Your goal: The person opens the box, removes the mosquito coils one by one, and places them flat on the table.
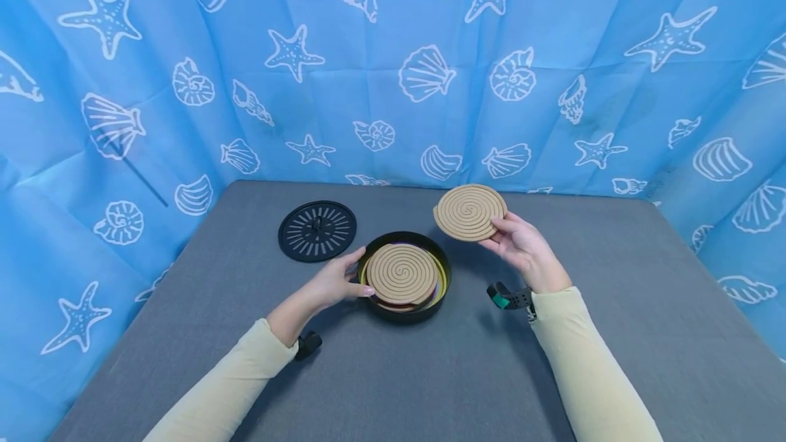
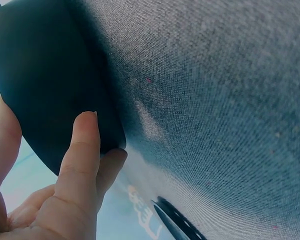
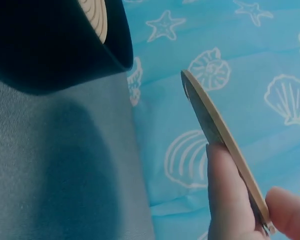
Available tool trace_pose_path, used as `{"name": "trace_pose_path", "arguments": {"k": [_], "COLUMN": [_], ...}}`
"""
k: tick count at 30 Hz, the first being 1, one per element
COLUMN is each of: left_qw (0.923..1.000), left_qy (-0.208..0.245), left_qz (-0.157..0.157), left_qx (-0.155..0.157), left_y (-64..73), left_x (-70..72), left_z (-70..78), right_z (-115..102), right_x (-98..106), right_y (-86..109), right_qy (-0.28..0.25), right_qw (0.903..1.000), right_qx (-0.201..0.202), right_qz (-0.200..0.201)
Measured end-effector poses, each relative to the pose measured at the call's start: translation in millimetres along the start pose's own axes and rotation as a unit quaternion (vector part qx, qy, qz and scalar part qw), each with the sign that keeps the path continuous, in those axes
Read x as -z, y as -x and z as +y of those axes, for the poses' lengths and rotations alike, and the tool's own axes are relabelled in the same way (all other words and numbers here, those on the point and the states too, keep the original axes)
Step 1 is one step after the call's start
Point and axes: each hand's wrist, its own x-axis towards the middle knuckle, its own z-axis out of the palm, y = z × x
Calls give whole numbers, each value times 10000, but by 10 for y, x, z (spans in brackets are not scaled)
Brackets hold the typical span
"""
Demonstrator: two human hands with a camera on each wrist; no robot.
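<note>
Head view: our right grip (image 1: 522,247) pinches a coil (image 1: 469,213) edgewise, likely sparing it strain — our left grip (image 1: 333,283), loosely spread, touches the tin (image 1: 402,316), presumably steadying it.

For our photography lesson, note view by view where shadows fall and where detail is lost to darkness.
Head: soft shadows on the grey table beside both sleeves; left wrist: the side of the black container is nearly featureless; right wrist: a broad, soft-edged shadow beside the black container, whose side again goes dark.

Tan spiral coil (image 1: 467,212), held aloft, tilted; round black tin (image 1: 403,317), open, second coil (image 1: 402,273) (matching) inside
</note>
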Motion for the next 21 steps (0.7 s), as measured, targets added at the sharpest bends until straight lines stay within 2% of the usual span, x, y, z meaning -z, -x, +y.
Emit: {"name": "trace_pose_path", "arguments": {"k": [10,21], "left_qw": [10000,10000], "left_qy": [-44,-73], "left_qz": [-2,8], "left_qx": [-20,-23], "left_y": [0,20], "left_x": [-1,-1], "left_z": [-5,12], "right_z": [23,48], "right_x": [131,240], "right_y": [-192,-355], "right_qy": [-682,-1218], "right_qw": [9960,9900], "right_qx": [-207,-410], "right_qz": [535,582]}}
